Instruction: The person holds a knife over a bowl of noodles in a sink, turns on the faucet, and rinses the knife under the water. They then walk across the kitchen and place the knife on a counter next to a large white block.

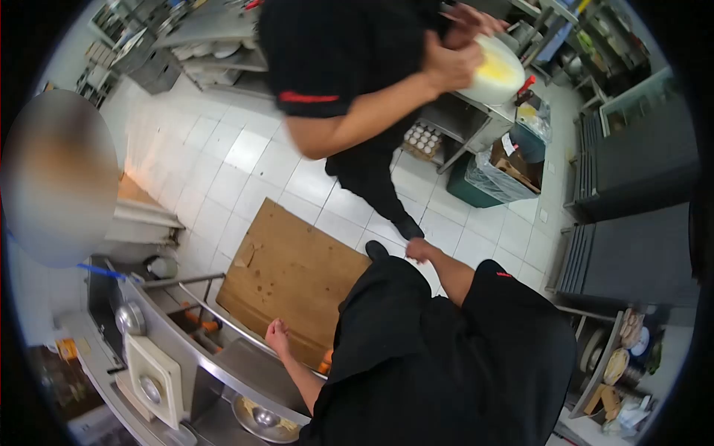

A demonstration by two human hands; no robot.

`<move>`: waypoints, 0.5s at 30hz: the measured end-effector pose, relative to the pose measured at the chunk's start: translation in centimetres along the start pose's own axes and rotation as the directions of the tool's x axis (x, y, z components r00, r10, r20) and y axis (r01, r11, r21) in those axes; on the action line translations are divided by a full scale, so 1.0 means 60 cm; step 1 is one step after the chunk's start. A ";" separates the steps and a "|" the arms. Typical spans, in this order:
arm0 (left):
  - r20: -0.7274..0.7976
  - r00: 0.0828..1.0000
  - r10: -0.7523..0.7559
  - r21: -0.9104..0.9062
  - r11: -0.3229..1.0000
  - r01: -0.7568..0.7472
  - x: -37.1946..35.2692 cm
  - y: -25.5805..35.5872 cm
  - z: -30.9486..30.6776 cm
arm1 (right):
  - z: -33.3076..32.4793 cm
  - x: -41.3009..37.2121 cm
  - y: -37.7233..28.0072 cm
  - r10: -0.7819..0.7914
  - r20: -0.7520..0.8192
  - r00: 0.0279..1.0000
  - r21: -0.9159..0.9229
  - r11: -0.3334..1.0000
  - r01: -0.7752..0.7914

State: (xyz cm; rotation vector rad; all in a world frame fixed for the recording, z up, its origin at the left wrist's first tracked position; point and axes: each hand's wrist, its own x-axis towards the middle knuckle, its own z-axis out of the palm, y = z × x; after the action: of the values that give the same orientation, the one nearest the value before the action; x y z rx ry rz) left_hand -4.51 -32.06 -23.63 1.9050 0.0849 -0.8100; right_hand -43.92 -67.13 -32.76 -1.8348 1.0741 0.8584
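My left hand (277, 336) is closed, with its fingers curled, over the lower left part of a brown cardboard sheet (286, 267) on the floor. It is near the edge of the steel counter (230, 372), and nothing shows in it. In front of my body, my right hand (420, 250) is also closed with nothing visible in it, above the white floor tiles. A metal bowl (249, 424) with pale food and a smaller round metal piece inside sits on the steel surface below my left hand.
A co-worker in black (349, 52) stands ahead, hands by a large white bowl (494, 74) with yellow contents. Eggs (422, 141) sit on a low shelf beside a lined green bin (480, 186). Shelves with containers (602, 364) stand at right. A white container (156, 379) rests at lower left.
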 end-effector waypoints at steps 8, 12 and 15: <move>-0.176 0.959 0.223 0.038 0.975 -0.220 -0.135 0.041 -0.094 | -0.054 0.014 -0.368 -0.378 -0.072 0.923 0.027 0.924 0.381; -0.369 0.903 0.221 -0.002 0.971 -0.238 -0.197 0.056 -0.172 | -0.010 -0.028 -0.633 -0.561 -0.018 0.828 0.223 0.805 0.550; -0.498 0.858 0.127 -0.140 0.965 -0.224 -0.237 0.052 -0.204 | 0.024 -0.088 -0.820 -0.756 0.085 0.649 0.132 0.654 0.745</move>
State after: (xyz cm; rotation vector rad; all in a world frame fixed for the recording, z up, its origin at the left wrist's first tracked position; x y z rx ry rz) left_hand -8.15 -19.30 -9.97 1.8567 0.2832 -0.1737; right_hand -1.82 -49.46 -13.69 -1.8704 0.1705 0.3962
